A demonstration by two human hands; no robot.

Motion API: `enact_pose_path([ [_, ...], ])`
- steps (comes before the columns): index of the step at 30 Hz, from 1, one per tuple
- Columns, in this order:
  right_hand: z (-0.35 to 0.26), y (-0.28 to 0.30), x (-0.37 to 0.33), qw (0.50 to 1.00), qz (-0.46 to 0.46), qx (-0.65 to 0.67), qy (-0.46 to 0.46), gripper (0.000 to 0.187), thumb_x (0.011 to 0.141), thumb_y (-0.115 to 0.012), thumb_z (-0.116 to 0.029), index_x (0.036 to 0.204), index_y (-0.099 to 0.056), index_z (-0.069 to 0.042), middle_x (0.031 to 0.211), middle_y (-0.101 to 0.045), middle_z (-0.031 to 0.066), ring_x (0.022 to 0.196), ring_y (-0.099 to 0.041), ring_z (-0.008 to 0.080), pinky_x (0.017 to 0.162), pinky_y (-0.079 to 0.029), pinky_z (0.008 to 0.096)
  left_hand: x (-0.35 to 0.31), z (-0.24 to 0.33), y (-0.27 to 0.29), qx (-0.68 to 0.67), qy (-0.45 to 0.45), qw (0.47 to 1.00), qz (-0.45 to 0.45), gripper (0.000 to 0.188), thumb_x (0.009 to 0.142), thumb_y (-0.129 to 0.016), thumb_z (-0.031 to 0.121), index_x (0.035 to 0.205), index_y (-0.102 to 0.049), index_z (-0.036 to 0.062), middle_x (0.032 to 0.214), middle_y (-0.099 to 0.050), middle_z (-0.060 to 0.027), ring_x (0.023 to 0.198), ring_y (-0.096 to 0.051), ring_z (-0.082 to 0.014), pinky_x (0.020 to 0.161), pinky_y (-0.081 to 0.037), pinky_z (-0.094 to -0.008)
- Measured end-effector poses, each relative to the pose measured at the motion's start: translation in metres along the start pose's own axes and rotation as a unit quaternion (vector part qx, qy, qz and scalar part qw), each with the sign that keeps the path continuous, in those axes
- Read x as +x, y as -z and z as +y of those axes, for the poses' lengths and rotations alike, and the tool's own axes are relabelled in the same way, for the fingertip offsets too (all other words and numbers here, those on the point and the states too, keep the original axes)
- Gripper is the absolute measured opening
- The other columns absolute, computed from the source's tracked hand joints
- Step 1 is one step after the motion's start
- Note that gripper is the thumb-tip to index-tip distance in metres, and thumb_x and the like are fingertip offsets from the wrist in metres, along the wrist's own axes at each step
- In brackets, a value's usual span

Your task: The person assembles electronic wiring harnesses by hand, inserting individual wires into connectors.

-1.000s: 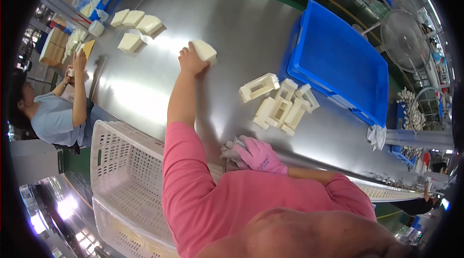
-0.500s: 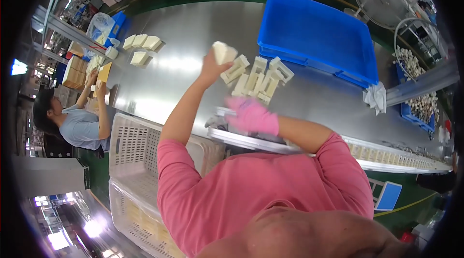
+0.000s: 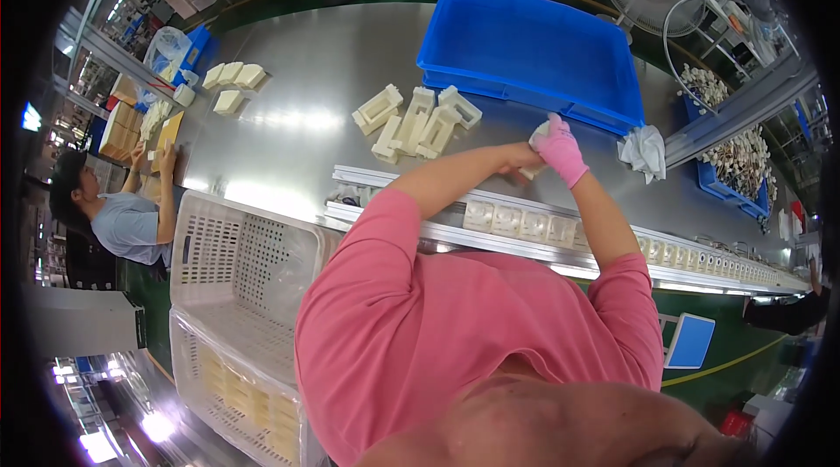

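Find the bare left hand (image 3: 521,157) and pink-gloved right hand (image 3: 558,149) together right of centre, with a small pale cream piece (image 3: 530,172) between them, blurred and partly hidden. Apparently closed on it with the left grip; impossible to tell for the right. Reckon as probably done the row of pale square cells (image 3: 507,220) lined along the long silver metal rail (image 3: 455,234) toward the right edge; as left, the loose cream plastic rectangular frames (image 3: 409,133) at centre and cream stacks (image 3: 249,75) at upper left. Mind the shallow blue plastic tray (image 3: 490,85) above the hands, the crumpled white sheet (image 3: 643,154) to the right, and the rail's edges below. Look for wider room on the steel bench (image 3: 332,47), upper left of centre.
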State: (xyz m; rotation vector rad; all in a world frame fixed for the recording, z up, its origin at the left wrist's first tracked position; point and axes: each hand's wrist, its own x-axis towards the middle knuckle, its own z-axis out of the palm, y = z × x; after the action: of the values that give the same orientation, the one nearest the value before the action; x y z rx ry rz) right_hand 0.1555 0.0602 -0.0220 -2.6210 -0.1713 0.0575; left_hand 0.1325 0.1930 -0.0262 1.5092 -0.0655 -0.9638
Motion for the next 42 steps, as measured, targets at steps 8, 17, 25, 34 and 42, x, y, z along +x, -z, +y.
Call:
enact_pose_path([
  [8,0.048,-0.020,-0.014,0.998,-0.043,-0.043,-0.005,0.048,0.064,-0.062,-0.018,0.104,-0.038,-0.004,0.097,-0.049,0.0258,0.095,-0.049,0.0414,0.081,-0.042,0.0426,0.047,-0.043,0.017,0.175,-0.045,0.981,-0.069,0.044,0.076,-0.060,0.033,0.108,-0.054,0.0030,0.089,-0.054,-0.0039,0.078,-0.052,-0.0152,0.065,-0.049,-0.0306],
  [17,0.074,0.021,0.018,0.998,-0.050,-0.034,0.015,0.040,0.066,-0.061,-0.021,0.096,-0.043,-0.001,0.091,-0.054,0.0244,0.100,-0.049,0.0381,0.083,-0.042,0.0401,-0.005,-0.042,0.086,0.166,-0.065,0.976,0.127,0.027,0.083,-0.052,0.021,0.104,-0.055,0.0039,0.091,-0.060,-0.0071,0.084,-0.058,-0.0161,0.071,-0.047,-0.0280],
  [25,0.111,0.007,0.004,0.973,-0.146,-0.135,-0.119,0.051,0.071,-0.058,-0.025,0.113,-0.037,-0.007,0.121,-0.041,0.0191,0.110,-0.045,0.0381,0.089,-0.039,0.0486,-0.056,-0.061,0.159,0.559,-0.217,0.713,0.364,0.027,0.075,-0.052,0.010,0.100,-0.057,0.0017,0.098,-0.055,-0.0199,0.093,-0.053,-0.0351,0.079,-0.043,-0.0403],
  [34,0.077,0.030,-0.018,0.944,-0.174,-0.253,-0.117,0.042,0.074,-0.055,-0.022,0.111,-0.041,-0.007,0.108,-0.055,0.0145,0.100,-0.054,0.0304,0.081,-0.043,0.0434,-0.028,-0.043,0.153,0.647,-0.013,0.649,0.399,0.030,0.076,-0.053,0.019,0.102,-0.053,0.0044,0.097,-0.056,-0.0189,0.091,-0.055,-0.0341,0.077,-0.045,-0.0432],
  [42,0.087,0.043,-0.023,0.960,-0.136,-0.214,-0.115,0.038,0.075,-0.053,-0.019,0.109,-0.042,-0.007,0.103,-0.056,0.0165,0.096,-0.056,0.0316,0.078,-0.046,0.0372,-0.029,-0.045,0.155,0.613,0.050,0.685,0.391,0.022,0.080,-0.047,0.018,0.097,-0.053,0.0061,0.091,-0.061,-0.0171,0.086,-0.060,-0.0296,0.072,-0.048,-0.0411],
])
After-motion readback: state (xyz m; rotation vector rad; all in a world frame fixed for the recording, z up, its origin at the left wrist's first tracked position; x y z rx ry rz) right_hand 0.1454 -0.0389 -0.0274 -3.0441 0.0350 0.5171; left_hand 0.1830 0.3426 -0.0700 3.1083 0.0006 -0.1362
